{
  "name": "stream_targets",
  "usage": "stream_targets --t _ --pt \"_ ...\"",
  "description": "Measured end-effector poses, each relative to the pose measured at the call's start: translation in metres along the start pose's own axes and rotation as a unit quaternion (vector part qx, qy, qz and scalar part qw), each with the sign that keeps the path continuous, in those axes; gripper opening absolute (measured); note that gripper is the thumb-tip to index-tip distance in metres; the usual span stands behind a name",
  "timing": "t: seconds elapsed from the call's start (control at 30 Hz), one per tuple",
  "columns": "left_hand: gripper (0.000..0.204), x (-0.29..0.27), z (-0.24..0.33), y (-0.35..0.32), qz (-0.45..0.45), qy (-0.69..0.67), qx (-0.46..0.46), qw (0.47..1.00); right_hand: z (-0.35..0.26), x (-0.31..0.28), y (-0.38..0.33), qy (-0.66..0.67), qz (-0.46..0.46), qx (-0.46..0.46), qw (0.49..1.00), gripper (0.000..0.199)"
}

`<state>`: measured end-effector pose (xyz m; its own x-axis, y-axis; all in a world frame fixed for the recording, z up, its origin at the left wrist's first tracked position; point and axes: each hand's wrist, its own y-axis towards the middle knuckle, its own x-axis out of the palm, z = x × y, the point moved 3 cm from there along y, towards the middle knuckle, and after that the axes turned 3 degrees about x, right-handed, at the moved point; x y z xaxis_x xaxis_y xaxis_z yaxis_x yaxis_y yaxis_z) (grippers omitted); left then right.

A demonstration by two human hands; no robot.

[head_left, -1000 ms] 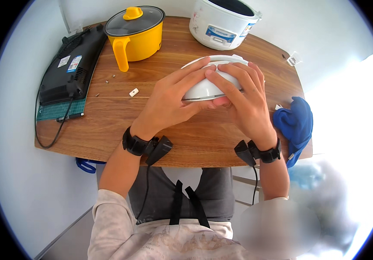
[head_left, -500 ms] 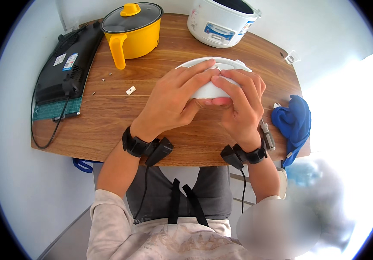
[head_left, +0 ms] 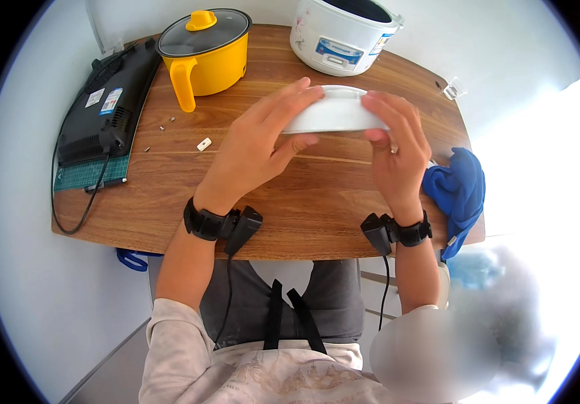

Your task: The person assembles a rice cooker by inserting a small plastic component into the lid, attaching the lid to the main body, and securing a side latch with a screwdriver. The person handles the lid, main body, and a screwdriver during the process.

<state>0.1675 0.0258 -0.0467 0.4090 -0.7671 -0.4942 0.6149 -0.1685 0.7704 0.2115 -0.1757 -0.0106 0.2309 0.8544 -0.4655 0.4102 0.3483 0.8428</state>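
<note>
Both my hands hold a white rounded lid (head_left: 337, 113), apparently a rice cooker's, above the middle of the wooden table. It is tilted so that one long edge faces me. My left hand (head_left: 256, 138) grips its left end, fingers over the top and thumb below. At the right end, my right hand (head_left: 397, 138) has its fingers on the upper side and its thumb underneath. A tiny shiny spot shows by the right fingers; I cannot make out what it is. Behind the lid stands the white rice cooker body (head_left: 335, 42), its top uncovered.
A yellow pot (head_left: 219, 67) with a glass lid stands back left. Left of it lies a black corded appliance (head_left: 94, 121) partly over a green cutting mat (head_left: 74, 176). A small white part (head_left: 203, 144) and several screws lie nearby. A blue cloth (head_left: 458, 192) hangs at the right edge.
My hands have moved apart, the right one rightward, onto the lid's two ends. The lid has been tipped and shows more of its side. The grey-handled tool by my right wrist is now hidden.
</note>
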Motion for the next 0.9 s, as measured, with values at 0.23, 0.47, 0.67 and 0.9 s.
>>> stream_targets --t 0.23,0.47,0.67,0.9 --pt "0.045 0.000 0.001 0.002 0.031 -0.034 -0.028 0.999 0.004 -0.007 0.007 0.037 -0.003 0.077 0.996 0.031" --pt "0.039 -0.003 -0.005 0.001 0.083 -0.013 -0.015 0.996 0.008 -0.003 0.015 0.031 -0.058 0.050 0.997 0.037" --pt "0.030 -0.005 -0.008 -0.002 0.127 -0.041 -0.085 0.987 0.012 -0.005 0.017 -0.088 -0.030 0.000 0.996 0.052" --pt "0.047 0.000 -0.031 -0.009 0.197 -0.163 -0.223 0.941 0.029 -0.029 -0.004 -0.099 0.146 0.167 0.970 0.064"
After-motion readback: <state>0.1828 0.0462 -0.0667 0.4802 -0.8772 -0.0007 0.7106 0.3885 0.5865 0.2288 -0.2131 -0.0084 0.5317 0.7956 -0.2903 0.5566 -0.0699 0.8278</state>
